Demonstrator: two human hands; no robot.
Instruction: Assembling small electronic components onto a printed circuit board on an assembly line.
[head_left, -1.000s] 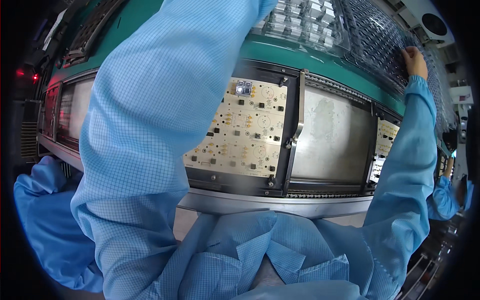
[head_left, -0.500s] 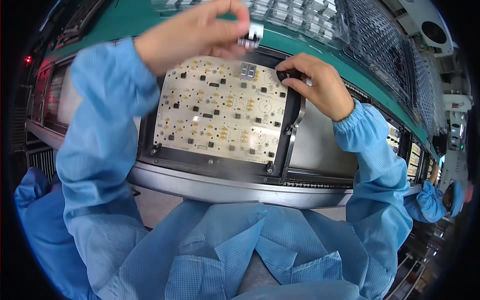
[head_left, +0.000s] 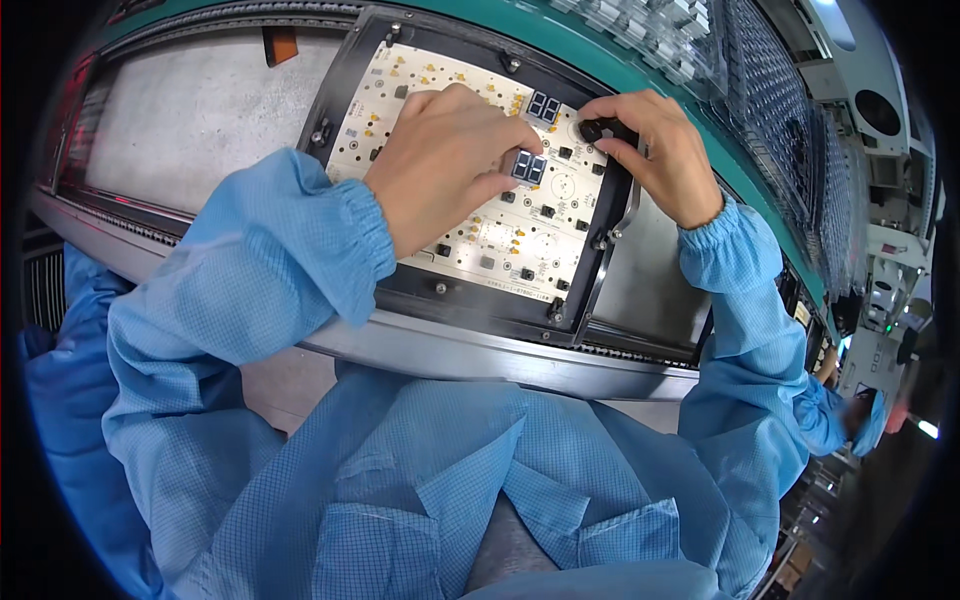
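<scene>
A pale circuit board (head_left: 470,262) with small black, grey and yellow parts lies in a black carrier frame (head_left: 400,292). Pinched in my left hand (head_left: 445,160) is a two-digit display module (head_left: 528,167), held over the board's middle with its digits facing up. Another two-digit display (head_left: 543,108) sits at the board's far edge. At the far right corner, the fingers of my right hand (head_left: 660,145) are closed on a small black round part (head_left: 592,130); its exact kind is unclear. My left hand hides part of the board.
The carrier rests on a conveyor with a metal front rail (head_left: 480,355). Beyond it is a green surface (head_left: 590,55) with clear trays of white parts (head_left: 655,35) and stacked dark trays (head_left: 755,110). A co-worker in blue (head_left: 825,415) is at the far right.
My left hand has brought the display down from beyond the carrier's far edge to above the board. My right hand keeps the black part near the same corner. The view has shifted.
</scene>
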